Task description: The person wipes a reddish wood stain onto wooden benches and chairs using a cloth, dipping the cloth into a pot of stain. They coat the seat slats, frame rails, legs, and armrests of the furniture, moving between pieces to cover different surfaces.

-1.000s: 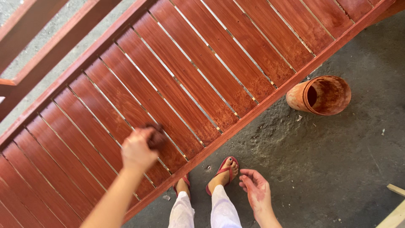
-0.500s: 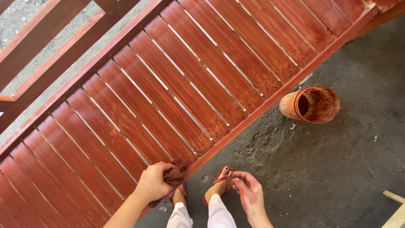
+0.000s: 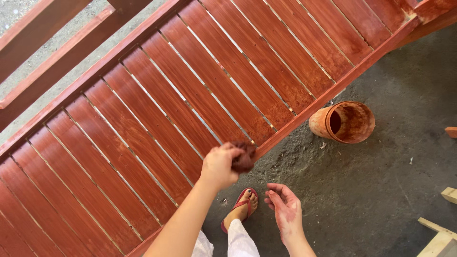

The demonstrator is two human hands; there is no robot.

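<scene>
Left hand (image 3: 218,165) fingers bunched round dark stain-soaked rag wad (image 3: 244,157), pressing red-brown slatted wooden panel (image 3: 157,109). Rag likely soft, light, wet, slippery; bunch whole. Right hand (image 3: 287,209) fingers loosely spread, empty, stained.

Slats (image 3: 190,90) were glossy red-brown, wood grain streaked, pale gaps between. Rag (image 3: 243,157) was dark maroon. Pot (image 3: 343,122) was orange-terracotta, rusty stained inside. Floor (image 3: 381,200) was dark grey, speckled. Sandal (image 3: 240,205) red. Right hand (image 3: 285,209) was smeared red.
</scene>
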